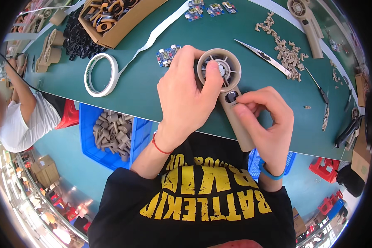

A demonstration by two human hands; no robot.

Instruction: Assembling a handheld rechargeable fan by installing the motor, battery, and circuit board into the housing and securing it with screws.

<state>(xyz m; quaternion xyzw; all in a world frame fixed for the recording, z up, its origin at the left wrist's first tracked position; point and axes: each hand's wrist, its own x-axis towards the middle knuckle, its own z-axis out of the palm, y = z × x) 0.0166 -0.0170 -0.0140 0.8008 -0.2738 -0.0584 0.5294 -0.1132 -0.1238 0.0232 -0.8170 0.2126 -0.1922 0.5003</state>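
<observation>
A tan hand-held fan housing [229, 89] with a round grille head and a long handle lies on the green table [144, 87]. My left hand [186, 95] grips the round head, thumb pressed on the grille. My right hand [264, 120] pinches at the dark opening near the top of the handle and steadies the handle from the right. A small blue circuit board [167, 56] lies just left of my left hand.
A roll of white tape [101, 74] lies at left with its strip running up the table. Metal tweezers [262, 56], a pile of small tan parts [287, 49] and another fan housing [306, 22] sit at right. A cardboard box [115, 20], black rings [76, 37] and a blue bin [115, 132] stand nearby. Another person [20, 111] sits at left.
</observation>
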